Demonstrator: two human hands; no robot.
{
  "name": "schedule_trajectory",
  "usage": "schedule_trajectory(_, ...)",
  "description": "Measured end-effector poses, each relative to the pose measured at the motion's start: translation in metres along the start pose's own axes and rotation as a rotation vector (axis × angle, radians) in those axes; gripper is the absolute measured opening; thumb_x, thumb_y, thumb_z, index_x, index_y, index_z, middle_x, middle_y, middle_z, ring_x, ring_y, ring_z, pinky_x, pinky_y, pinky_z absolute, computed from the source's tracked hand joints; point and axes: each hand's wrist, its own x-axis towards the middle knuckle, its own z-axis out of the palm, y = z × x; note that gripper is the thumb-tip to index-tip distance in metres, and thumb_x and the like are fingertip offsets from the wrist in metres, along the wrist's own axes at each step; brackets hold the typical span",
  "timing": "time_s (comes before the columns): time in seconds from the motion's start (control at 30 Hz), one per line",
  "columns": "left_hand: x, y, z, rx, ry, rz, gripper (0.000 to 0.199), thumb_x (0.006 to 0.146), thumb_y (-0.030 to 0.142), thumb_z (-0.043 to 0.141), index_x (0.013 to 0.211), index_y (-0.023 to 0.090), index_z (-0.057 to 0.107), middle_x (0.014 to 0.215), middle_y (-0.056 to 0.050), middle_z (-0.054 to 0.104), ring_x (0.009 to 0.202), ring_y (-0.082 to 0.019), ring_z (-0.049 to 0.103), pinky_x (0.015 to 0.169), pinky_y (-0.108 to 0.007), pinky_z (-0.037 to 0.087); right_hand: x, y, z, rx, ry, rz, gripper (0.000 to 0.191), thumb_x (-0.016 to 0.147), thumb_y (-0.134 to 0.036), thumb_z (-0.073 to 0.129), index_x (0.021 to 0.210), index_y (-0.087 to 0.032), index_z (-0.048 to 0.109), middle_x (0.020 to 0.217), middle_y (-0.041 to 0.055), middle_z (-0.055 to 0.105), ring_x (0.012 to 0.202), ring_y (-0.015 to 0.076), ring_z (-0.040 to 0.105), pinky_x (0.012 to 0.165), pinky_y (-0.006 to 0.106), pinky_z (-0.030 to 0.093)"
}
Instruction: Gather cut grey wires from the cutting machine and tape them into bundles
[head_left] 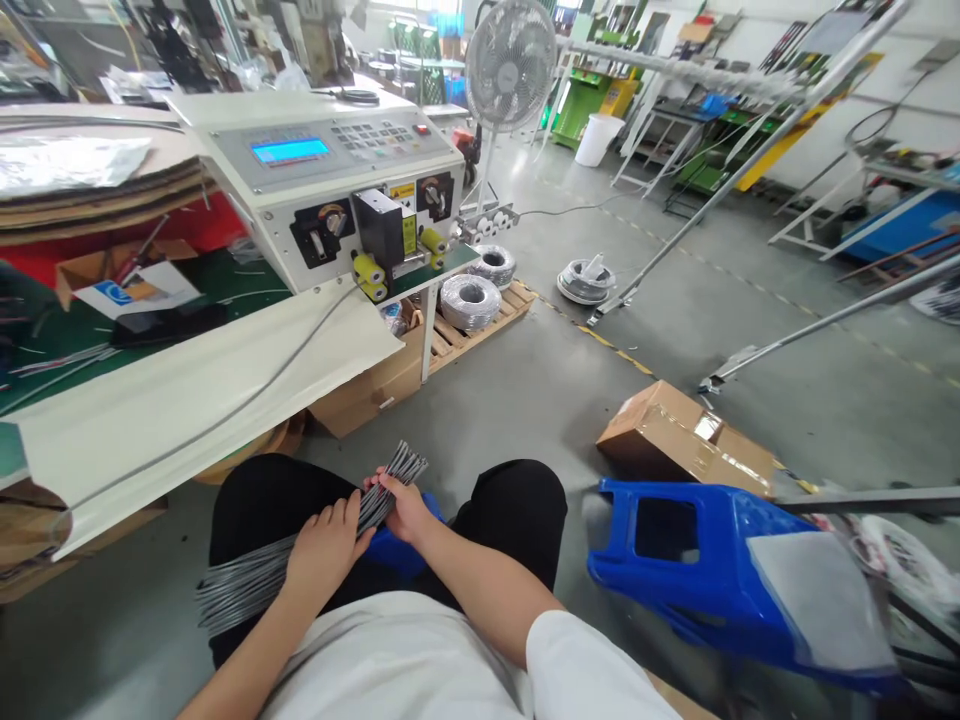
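A bundle of grey cables (244,590) lies across my right thigh and slants up between my knees. Around its middle, my left hand (322,545) is closed from above. Near the bundle's upper end, my right hand (405,508) grips the cables just below their cut tips. To the left and ahead stands a wire-cutting machine (330,170) with a lit blue display. From its yellow rollers (367,270) a single grey cable (277,370) runs down a cream chute (210,400).
Coils of wire (471,302) sit on a wooden pallet (517,300) beyond the machine. At right are a cardboard box (675,435) and a blue plastic stool (720,530) on its side. A fan (511,65) stands behind; metal poles (750,150) slant across the right.
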Motion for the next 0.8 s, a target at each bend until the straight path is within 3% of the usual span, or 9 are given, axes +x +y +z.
schedule_trajectory(0.17, 0.009, 0.011, 0.001, -0.006, -0.088, -0.022, 0.056, 0.09, 0.048, 0.053, 0.131, 0.01, 0.054, 0.1, -0.014, 0.065, 0.088, -0.026, 0.063, 0.074, -0.037, 0.047, 0.0, -0.004, -0.001, -0.011, -0.059, -0.023, 0.024, 0.069, -0.021, 0.083, 0.089, -0.02, 0.07, 0.09, 0.0009, 0.075, 0.097, 0.0199, 0.068, 0.099, 0.038, 0.047)
schedule_trajectory(0.3, 0.013, 0.004, -0.028, -0.083, -0.078, 0.004, 0.057, 0.085, 0.052, 0.061, 0.127, 0.015, 0.058, 0.103, -0.013, 0.065, 0.095, -0.027, 0.062, 0.082, -0.039, 0.047, 0.001, 0.0, -0.002, -0.004, 0.013, 0.007, 0.022, 0.072, -0.024, 0.081, 0.09, -0.02, 0.07, 0.08, -0.0005, 0.072, 0.086, 0.0182, 0.069, 0.089, 0.034, 0.051)
schedule_trajectory(0.4, 0.027, -0.022, -0.073, -0.137, 0.134, 0.045, 0.042, 0.092, 0.047, 0.051, 0.126, 0.022, 0.059, 0.116, -0.012, 0.063, 0.108, -0.026, 0.058, 0.094, -0.039, 0.044, 0.002, 0.002, -0.002, -0.017, 0.034, 0.035, 0.021, 0.072, -0.025, 0.081, 0.089, -0.02, 0.07, 0.079, -0.0005, 0.071, 0.081, 0.0173, 0.068, 0.083, 0.033, 0.052)
schedule_trajectory(0.53, 0.053, -0.076, -0.121, -0.041, 0.46, -0.215, 0.055, 0.094, 0.049, 0.046, 0.141, 0.02, 0.046, 0.134, -0.016, 0.053, 0.127, -0.033, 0.045, 0.105, -0.047, 0.036, 0.004, 0.001, -0.001, -0.014, 0.012, 0.046, 0.023, 0.071, -0.025, 0.082, 0.089, -0.021, 0.07, 0.077, -0.0014, 0.07, 0.081, 0.0174, 0.068, 0.087, 0.035, 0.052)
schedule_trajectory(0.6, 0.061, -0.1, -0.126, -0.006, 0.472, -0.337, 0.065, 0.092, 0.056, 0.046, 0.145, 0.017, 0.04, 0.135, -0.018, 0.052, 0.125, -0.035, 0.046, 0.1, -0.048, 0.04, 0.004, 0.0, -0.001, -0.007, 0.021, 0.054, 0.023, 0.07, -0.024, 0.083, 0.09, -0.021, 0.071, 0.077, -0.0012, 0.071, 0.082, 0.0173, 0.069, 0.088, 0.035, 0.053)
schedule_trajectory(0.67, 0.064, -0.115, -0.123, -0.019, 0.413, -0.358, 0.066, 0.091, 0.06, 0.045, 0.142, 0.018, 0.044, 0.127, -0.017, 0.057, 0.117, -0.033, 0.052, 0.09, -0.043, 0.044, 0.004, -0.002, -0.002, 0.001, 0.032, 0.065, 0.024, 0.07, -0.022, 0.083, 0.091, -0.021, 0.072, 0.078, -0.0006, 0.071, 0.083, 0.0175, 0.069, 0.087, 0.035, 0.053)
schedule_trajectory(0.73, 0.061, -0.124, -0.117, -0.046, 0.372, -0.308, 0.053, 0.093, 0.057, 0.044, 0.131, 0.021, 0.055, 0.114, -0.012, 0.062, 0.105, -0.027, 0.057, 0.082, -0.037, 0.046, 0.004, -0.004, -0.004, 0.01, 0.025, 0.084, 0.028, 0.07, -0.022, 0.083, 0.096, -0.021, 0.072, 0.081, 0.0, 0.072, 0.084, 0.0176, 0.069, 0.086, 0.035, 0.054)
schedule_trajectory(0.8, 0.051, -0.127, -0.112, -0.049, 0.416, -0.264, 0.038, 0.096, 0.048, 0.043, 0.116, 0.023, 0.063, 0.103, -0.008, 0.065, 0.097, -0.023, 0.059, 0.076, -0.032, 0.045, 0.004, -0.005, -0.005, 0.012, 0.005, 0.109, 0.034, 0.07, -0.022, 0.083, 0.102, -0.021, 0.072, 0.083, 0.0001, 0.073, 0.084, 0.0171, 0.069, 0.086, 0.034, 0.054)
